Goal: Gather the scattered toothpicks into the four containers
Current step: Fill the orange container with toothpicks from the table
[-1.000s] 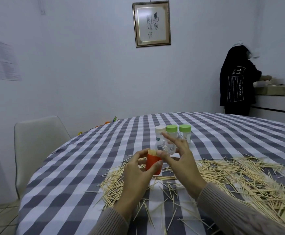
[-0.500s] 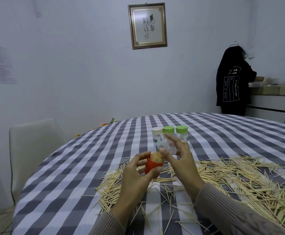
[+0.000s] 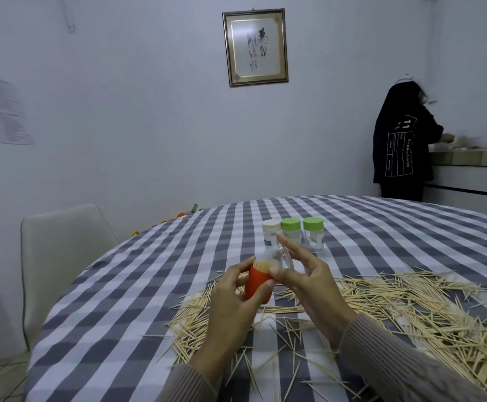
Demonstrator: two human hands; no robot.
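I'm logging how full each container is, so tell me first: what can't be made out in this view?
Head view only:
- Red container: lower body hidden by the left hand.
- Clear lid: edges blurred, partly covered by the right hand.
- Three capped jars: contents too small to judge; the fingers cover the white-capped one.
- Scattered toothpicks: cut off at the right and bottom edges.

Orange container (image 3: 258, 287), two green lids (image 3: 290, 224) — grey-and-white checked tablecloth (image 3: 155, 280), pale toothpicks (image 3: 410, 309).
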